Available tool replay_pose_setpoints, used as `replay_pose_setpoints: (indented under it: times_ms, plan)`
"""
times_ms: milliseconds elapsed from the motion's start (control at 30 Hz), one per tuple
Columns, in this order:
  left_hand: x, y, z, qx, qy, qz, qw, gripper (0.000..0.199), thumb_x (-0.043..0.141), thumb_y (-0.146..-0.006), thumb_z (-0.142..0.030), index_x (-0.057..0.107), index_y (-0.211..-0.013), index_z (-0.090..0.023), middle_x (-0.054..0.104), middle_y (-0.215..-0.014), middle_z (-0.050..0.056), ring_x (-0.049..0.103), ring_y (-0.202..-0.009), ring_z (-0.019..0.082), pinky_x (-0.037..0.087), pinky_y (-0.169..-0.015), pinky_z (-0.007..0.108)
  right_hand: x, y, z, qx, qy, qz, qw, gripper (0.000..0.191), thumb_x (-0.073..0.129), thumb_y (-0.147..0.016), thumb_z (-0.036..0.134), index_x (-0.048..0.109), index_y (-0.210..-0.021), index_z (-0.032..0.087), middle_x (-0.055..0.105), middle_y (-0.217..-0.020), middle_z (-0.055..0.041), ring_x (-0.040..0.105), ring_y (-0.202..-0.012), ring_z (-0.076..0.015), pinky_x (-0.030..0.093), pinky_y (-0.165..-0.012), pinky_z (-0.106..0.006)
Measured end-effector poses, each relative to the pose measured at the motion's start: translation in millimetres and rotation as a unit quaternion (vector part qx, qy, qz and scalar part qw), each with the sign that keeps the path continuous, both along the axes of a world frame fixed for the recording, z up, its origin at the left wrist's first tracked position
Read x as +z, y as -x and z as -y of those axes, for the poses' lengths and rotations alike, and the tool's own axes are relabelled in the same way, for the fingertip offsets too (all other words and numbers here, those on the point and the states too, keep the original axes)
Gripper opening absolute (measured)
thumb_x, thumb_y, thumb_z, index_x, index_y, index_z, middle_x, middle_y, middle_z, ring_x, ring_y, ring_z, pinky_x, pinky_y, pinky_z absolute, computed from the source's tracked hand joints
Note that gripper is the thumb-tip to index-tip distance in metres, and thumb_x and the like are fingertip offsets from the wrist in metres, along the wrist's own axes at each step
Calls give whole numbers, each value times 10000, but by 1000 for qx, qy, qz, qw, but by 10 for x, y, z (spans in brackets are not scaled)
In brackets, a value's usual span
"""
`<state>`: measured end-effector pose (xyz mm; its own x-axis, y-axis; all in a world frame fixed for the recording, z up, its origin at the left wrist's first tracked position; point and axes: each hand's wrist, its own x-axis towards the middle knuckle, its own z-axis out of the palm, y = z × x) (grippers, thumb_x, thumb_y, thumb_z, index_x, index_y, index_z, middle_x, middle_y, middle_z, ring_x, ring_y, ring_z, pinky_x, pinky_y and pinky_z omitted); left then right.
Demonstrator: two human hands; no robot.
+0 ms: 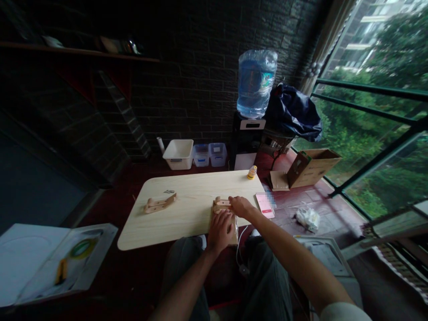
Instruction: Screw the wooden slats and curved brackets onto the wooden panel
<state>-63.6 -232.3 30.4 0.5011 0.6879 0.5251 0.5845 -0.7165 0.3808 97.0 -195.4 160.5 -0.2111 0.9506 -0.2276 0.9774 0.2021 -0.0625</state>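
Note:
Near the front edge of the pale table, a light wooden piece lies on top of a brown box that reaches past the table edge. My left hand presses its bent fingers over the near side of this piece. My right hand has its fingers closed at the right end; the fingertips and anything small in them are hidden. To the left on the tabletop rests a similar wooden assembly with rounded ends. Small dark parts lie just behind it.
A small yellow-capped bottle stands at the far right corner, and a pink booklet overhangs the right edge. Bins and a water dispenser line the wall. An open case is at left, a cardboard box at right.

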Motion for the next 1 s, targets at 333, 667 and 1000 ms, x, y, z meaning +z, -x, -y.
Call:
replay_pose_setpoints:
  times_ms: [333, 667, 1000]
  plan:
    - [4, 10, 13, 4, -3, 10, 1000, 476, 560, -921, -198, 548, -1395, -247, 559, -1472, 86, 457, -1428, 293, 389, -1205, 564, 40, -41, 43, 14, 7, 11, 1000, 376, 480, -997, 284, 486, -1339, 128, 707, -1179, -186, 708, -1052, -264, 545, -821, -328]
    - [-57, 28, -17, 8, -9, 5, 1000, 506, 566, -920, -188, 535, -1420, -255, 557, -1481, 69, 460, -1426, 292, 405, -1197, 560, -13, 29, -70, -10, 9, 18, 1000, 335, 473, -1016, 326, 530, -1276, 124, 718, -1133, -209, 718, -1034, -286, 553, -828, -358]
    - [-6, 23, -5, 3, -5, 13, 1000, 491, 558, -926, -193, 540, -1414, -246, 572, -1460, 79, 468, -1417, 292, 394, -1204, 556, 25, -5, -34, 25, 11, 30, 999, 363, 515, -975, 253, 514, -1325, 156, 720, -1172, -172, 718, -1046, -258, 555, -828, -329]
